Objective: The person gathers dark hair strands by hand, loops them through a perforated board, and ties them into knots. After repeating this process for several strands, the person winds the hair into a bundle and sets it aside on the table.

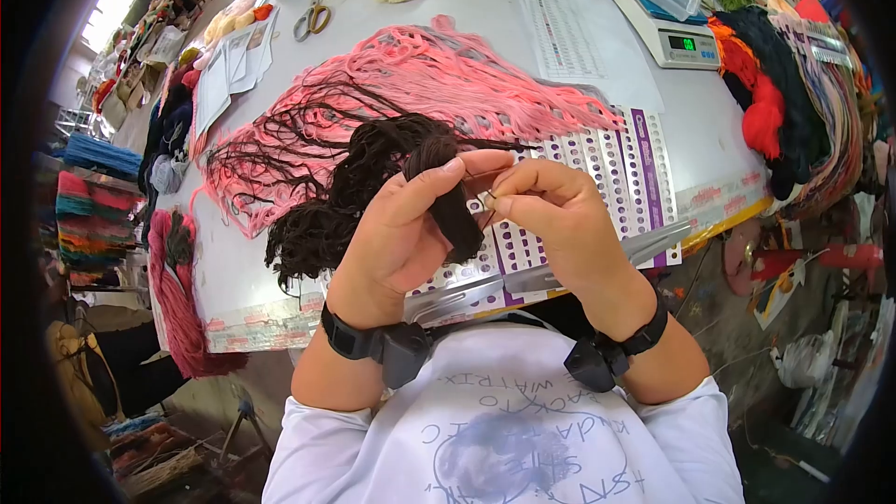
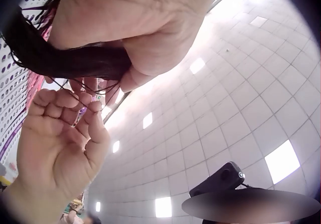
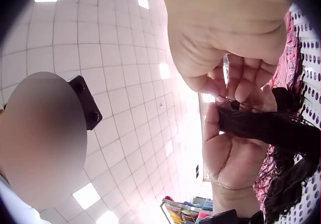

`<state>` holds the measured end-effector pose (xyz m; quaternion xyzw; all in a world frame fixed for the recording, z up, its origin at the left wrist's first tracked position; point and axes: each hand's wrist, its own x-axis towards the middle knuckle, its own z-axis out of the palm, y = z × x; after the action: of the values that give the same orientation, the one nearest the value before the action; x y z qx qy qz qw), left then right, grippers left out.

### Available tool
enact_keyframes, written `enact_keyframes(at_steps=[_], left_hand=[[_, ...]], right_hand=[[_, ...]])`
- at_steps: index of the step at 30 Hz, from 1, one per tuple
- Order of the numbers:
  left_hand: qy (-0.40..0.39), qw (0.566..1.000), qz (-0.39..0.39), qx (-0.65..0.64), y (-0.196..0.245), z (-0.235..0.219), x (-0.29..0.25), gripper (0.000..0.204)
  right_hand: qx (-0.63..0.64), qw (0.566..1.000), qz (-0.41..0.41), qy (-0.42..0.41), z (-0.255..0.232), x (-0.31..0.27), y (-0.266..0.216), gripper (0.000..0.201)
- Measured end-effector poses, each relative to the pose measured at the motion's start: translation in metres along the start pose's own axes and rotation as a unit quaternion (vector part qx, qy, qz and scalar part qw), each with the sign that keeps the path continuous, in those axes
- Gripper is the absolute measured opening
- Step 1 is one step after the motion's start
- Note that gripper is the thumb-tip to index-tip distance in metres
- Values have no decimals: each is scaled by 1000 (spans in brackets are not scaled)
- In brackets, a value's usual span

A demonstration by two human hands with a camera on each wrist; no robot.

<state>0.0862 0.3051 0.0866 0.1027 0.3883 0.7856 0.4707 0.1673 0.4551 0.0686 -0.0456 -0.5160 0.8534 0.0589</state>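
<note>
My left hand (image 1: 397, 229) holds a folded skein of dark brown yarn (image 1: 455, 224), its thumb lying over the bundle. From the skein's end a thin dark strand (image 2: 75, 99) runs across to my right hand (image 1: 571, 224), which pinches it between thumb and forefinger. Both hands are close together above the table's front edge. In the right wrist view the skein (image 3: 266, 127) stretches out from the left palm (image 3: 235, 159). Beside the left hand lies a tangled heap of the same dark yarn (image 1: 313, 233), partly over a wide spread of pink yarn (image 1: 401, 75).
Under the hands lie perforated white cards with purple strips (image 1: 656, 182). Scissors (image 1: 312, 21), a printed sheet (image 1: 565, 33) and a digital scale (image 1: 679, 45) sit farther back. Red and dark skeins (image 1: 763, 117) hang at the right edge, and rose yarn (image 1: 177, 308) at the left.
</note>
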Motion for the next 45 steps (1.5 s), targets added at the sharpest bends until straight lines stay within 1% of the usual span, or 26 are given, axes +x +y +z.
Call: enact_keyframes(at_steps=[2,4,5,7,8,10,11,13,14,16,18,20,22,24,26,30,32,33,35,36,38,39,41,42,44,45], left_hand=[[49,997,49,31,1,0,-2,43],[36,998,45,23,1,-2,-1,41],[23,999,40,17,1,-3,0,39],[22,999,45,16,-2,-3,1,39],[21,998,49,16,-2,-2,1,39],[20,998,51,-5,-3,-2,0,36],[19,998,52,-26,-2,-1,0,32],[18,999,44,-20,-2,-5,1,34],[18,999,35,-15,-2,-6,1,36],[38,998,48,-13,0,-4,0,36],[57,996,61,-11,2,-5,0,35],[36,997,72,-2,2,-12,2,33],[44,997,67,-3,4,-11,2,32],[52,997,64,-4,5,-12,3,32],[20,996,83,1,4,-15,5,33],[8,994,103,21,7,-20,8,34],[66,992,95,58,9,-11,8,35],[67,991,97,57,9,-5,8,35],[119,989,80,25,10,5,10,36],[119,989,80,25,10,4,10,36],[71,994,78,15,9,1,10,37],[71,994,77,14,8,-3,11,37],[33,998,49,19,7,-10,13,37],[33,998,50,18,6,-9,14,37],[84,989,88,81,3,-5,16,38],[85,989,88,80,3,-5,15,38]], right_hand=[[-2,1000,-11,-10,0,0,0,5],[-8,999,30,13,1,0,-3,7],[-9,999,30,11,5,1,-3,7],[-1,999,-14,42,14,4,-1,10],[-2,999,-14,41,13,4,-2,10],[-154,987,-26,35,11,3,-1,9],[-155,987,-27,34,8,3,0,9],[-277,960,-39,31,1,3,5,7],[-278,959,-40,30,0,3,8,7],[-165,985,-38,32,-1,5,13,5],[-147,989,-16,25,1,3,6,5],[-128,992,6,19,4,1,-1,6],[-52,998,33,5,6,1,-4,7],[-53,998,45,5,6,2,-6,7],[-56,997,57,5,7,2,-7,8],[-77,995,57,4,2,3,-7,9],[-90,995,48,5,-3,6,-3,11],[-91,995,48,3,-1,7,-3,11],[-88,996,19,18,3,9,-5,16],[-88,996,19,17,4,10,-6,16],[-116,992,49,7,7,12,-10,21],[-116,992,50,7,9,12,-11,21],[-7,996,84,0,10,12,-14,23],[-8,996,85,-1,10,13,-15,23],[43,990,136,-7,9,13,-17,23],[43,990,137,-8,13,13,-17,23]])
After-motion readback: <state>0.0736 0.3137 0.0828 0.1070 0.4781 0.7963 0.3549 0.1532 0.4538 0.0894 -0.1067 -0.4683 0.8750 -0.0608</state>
